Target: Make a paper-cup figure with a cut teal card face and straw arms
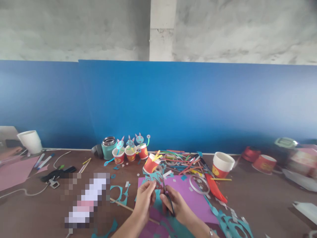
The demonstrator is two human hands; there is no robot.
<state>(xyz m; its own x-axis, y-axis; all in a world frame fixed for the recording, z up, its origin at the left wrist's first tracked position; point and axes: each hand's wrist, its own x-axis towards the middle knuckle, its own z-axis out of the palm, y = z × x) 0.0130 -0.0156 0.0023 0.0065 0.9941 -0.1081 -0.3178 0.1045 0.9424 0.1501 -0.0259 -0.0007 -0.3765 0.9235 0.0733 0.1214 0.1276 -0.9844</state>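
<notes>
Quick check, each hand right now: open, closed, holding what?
Left hand: curled; whether it holds anything cannot be told.
Right hand: closed, holding scissors.

I can't make out what the left hand (147, 195) pinches, if anything; the detail there is too small. The right hand (176, 198) hides part of the scissors (170, 201) from me. A pixelated patch (86, 201) masks something on the table (267, 201). Pink paper (15, 173) runs off my left edge, and the red cup (264, 164) at far right is too blurred to read.
</notes>
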